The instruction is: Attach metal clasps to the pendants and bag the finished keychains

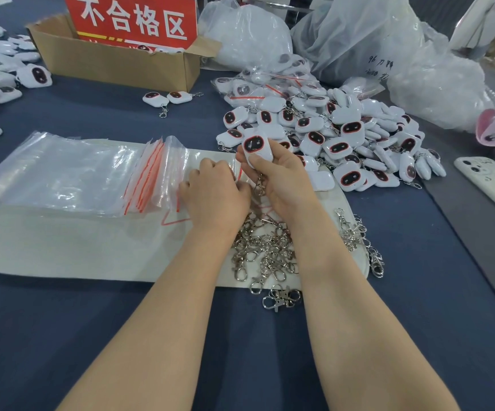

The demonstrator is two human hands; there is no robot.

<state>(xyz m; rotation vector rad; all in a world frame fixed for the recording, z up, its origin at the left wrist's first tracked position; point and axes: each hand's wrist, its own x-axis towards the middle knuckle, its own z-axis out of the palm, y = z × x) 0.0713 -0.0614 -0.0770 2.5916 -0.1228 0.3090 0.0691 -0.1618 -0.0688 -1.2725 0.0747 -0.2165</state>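
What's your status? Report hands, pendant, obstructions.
Copy: right hand grips pendant, clasp attached and dangling. Meanwhile left hand pinches zip bag; pendant not bagged yet. Underfoot: loose clasps heaped beneath the wrists.

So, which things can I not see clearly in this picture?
Head view only.
Left hand: its own back hides the fingertips, so a grip on the bags is unclear.
Cardboard box: the front wall and red sign hide its contents.
Phone: cut off by the right edge.
Writing on the plastic sack: too small.
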